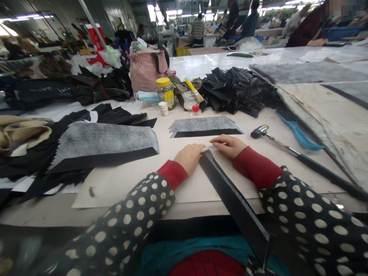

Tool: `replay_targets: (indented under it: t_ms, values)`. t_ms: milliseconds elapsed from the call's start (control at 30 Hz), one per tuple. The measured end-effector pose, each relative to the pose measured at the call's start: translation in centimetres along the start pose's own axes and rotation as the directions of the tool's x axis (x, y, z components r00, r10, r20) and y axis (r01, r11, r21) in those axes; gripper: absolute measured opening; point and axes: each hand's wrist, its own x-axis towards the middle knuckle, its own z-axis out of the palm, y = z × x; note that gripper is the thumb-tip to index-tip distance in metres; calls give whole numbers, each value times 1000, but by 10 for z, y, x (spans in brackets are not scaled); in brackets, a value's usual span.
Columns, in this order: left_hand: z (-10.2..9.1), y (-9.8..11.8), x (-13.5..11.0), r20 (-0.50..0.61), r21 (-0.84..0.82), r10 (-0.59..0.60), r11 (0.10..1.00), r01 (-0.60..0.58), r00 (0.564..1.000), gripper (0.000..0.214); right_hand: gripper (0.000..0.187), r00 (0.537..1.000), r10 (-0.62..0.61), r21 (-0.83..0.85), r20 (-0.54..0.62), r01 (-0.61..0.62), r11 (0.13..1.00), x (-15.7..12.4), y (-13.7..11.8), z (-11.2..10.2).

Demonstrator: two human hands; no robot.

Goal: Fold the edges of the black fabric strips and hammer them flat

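A long black strip (230, 191) with a folded edge runs from between my hands over the front table edge, its near end hanging by my lap. My left hand (189, 156) is closed at the strip's far end, fingertips on its left corner; the thumb is hidden. Just right of that end my right hand (229, 145) rests low over the board, fingers stretched to the left and slightly apart, with nothing visible in them. Beyond the hands lies a small stack of grey-faced pieces (205, 125) with a black edge. A larger grey-faced stack (106, 142) is to the left.
A hammer (260, 131) with a long black handle lies to the right, near a blue curved tool (301, 134). Behind are a yellow-lidded jar (166, 96), a white bottle (163, 109), a brush (194, 90), black pieces (238, 90) and a pink bag (145, 69).
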Motion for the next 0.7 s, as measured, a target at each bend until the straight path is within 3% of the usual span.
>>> replay_targets:
  t_ms: [400,700]
  values:
    - [-3,-1,-1,15,49,48,998,-49,999,23,21,980,-134,-22,149,139,990,0,-3,-3]
    - [2,-1,-3,14,178,114,977,-115,993,26,27,925,-340,-204,171,371,906,0,0,-2]
